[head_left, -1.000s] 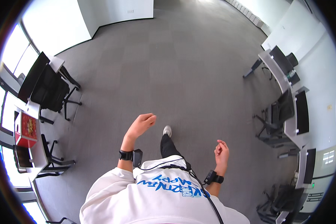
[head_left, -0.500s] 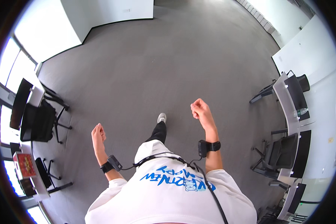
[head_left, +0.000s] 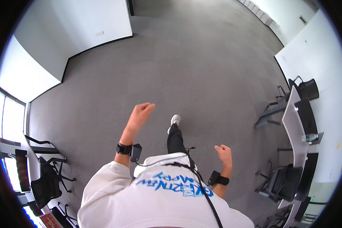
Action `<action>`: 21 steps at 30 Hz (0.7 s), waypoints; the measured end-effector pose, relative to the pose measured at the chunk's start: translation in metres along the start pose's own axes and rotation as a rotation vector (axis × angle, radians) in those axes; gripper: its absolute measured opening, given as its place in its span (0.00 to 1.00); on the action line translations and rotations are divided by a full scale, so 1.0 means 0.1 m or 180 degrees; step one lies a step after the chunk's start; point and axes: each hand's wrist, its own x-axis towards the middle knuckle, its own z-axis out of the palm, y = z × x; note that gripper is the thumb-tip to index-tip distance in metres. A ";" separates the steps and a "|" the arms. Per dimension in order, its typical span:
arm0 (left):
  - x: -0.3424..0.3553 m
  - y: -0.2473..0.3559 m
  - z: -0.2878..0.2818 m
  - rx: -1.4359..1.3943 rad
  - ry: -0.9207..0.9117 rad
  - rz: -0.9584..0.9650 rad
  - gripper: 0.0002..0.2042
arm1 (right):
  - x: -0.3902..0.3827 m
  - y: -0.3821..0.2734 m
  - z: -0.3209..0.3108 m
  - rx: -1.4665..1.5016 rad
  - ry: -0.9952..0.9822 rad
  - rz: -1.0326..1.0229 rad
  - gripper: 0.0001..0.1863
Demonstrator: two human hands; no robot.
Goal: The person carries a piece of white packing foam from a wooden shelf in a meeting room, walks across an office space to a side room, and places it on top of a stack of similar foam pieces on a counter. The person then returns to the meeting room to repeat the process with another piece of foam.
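Note:
My left hand (head_left: 140, 114) swings out ahead of my body over the grey floor (head_left: 155, 72), curled into a fist with nothing in it. Farther back, close to my right side, my right hand (head_left: 224, 154) is closed too and holds nothing that shows; its thumb points inward. Each wrist wears a black strapped device, the left one (head_left: 130, 151) and the right one (head_left: 218, 178). Cables run from them toward my waist. One white shoe (head_left: 175, 120) is stepping forward between the hands; the other foot is hidden.
Desks (head_left: 297, 125) with black office chairs (head_left: 279, 184) line the right side; a plastic bottle (head_left: 311, 137) stands on one. More chairs (head_left: 46, 186) and desks are at the lower left. White walls (head_left: 91, 22) angle in at the far left, and grey boxes (head_left: 259, 14) line the far right.
My left hand has swung forward and inward while my right hand has swung back. The desks and chairs have slid lower in view as I walk forward. Both hands stay closed.

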 end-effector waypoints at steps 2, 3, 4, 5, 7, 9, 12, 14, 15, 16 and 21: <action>0.80 0.28 -0.17 -0.0599 0.0243 0.0001 0.19 | 0.77 -0.44 0.08 0.0010 -0.0116 -0.0133 0.23; 1.07 0.31 -0.28 -0.0675 0.0458 -0.0105 0.19 | 1.20 -0.71 0.14 0.0004 -0.0192 -0.0253 0.22; 1.44 0.29 -0.40 -0.0754 0.0650 -0.0125 0.19 | 1.83 -1.09 0.21 0.0060 -0.0183 -0.0376 0.22; 1.81 0.22 -0.58 -0.0823 0.0750 -0.0045 0.19 | 2.44 -1.44 0.34 -0.0005 -0.0315 -0.0822 0.20; 2.14 0.16 -1.04 -0.0904 0.1139 -0.0064 0.18 | 3.01 -2.15 0.67 -0.0398 -0.0552 -0.1334 0.16; 2.57 0.33 -1.39 -0.0961 0.1697 0.0036 0.18 | 3.64 -3.46 1.02 -0.0996 -0.0835 -0.1809 0.14; 2.94 0.29 -1.77 -0.1074 0.2403 -0.0196 0.19 | 4.26 -4.58 1.52 -0.1485 -0.1675 -0.2054 0.12; 3.59 0.11 -1.94 -0.0952 0.2700 -0.0190 0.17 | 4.87 -5.17 1.80 -0.1570 -0.1670 -0.2250 0.12; 4.08 0.03 -2.01 -0.0802 0.3024 -0.0241 0.16 | 5.29 -5.44 1.93 -0.1648 -0.1720 -0.2406 0.11; 4.65 0.00 -2.03 -0.0817 0.3000 -0.0204 0.16 | 5.72 -5.62 2.03 -0.1648 -0.1677 -0.2427 0.11; 7.34 0.43 -2.02 -0.0780 0.2247 -0.0236 0.09 | 7.32 -5.91 2.11 -0.1945 -0.1816 -0.1679 0.12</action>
